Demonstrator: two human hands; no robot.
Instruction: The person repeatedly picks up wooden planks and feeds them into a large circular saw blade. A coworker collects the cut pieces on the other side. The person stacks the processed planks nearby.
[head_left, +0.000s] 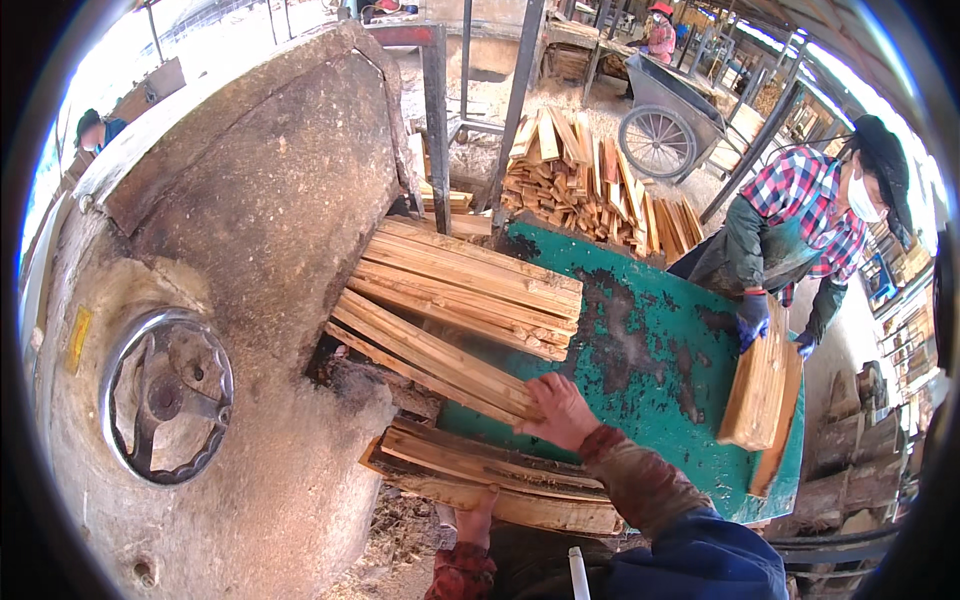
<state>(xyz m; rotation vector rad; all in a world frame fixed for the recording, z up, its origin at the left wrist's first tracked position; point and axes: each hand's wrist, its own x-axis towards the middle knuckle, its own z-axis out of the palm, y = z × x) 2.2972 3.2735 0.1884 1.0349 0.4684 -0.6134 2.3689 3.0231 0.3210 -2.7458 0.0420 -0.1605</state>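
My right hand (559, 411) grips the near ends of several narrow sawn wood strips (442, 356), which slope out of an opening in a large sawdust-covered machine (270, 202). Beside them, a wider row of pale strips (472, 281) also sticks out of the machine onto a worn green metal table (622, 330). Close to my body, my left hand (476, 517) holds the near edge of several rough-edged boards (495, 469), its thumb on top. Most of its fingers are hidden beneath the wood.
A co-worker (802, 210) in gloves holds thick wood pieces (761, 386) at the table's right end. A chrome handwheel (166, 396) juts from the machine. Behind the table are a wood pile (577, 180), a metal post (517, 97) and a wheeled cart (667, 112).
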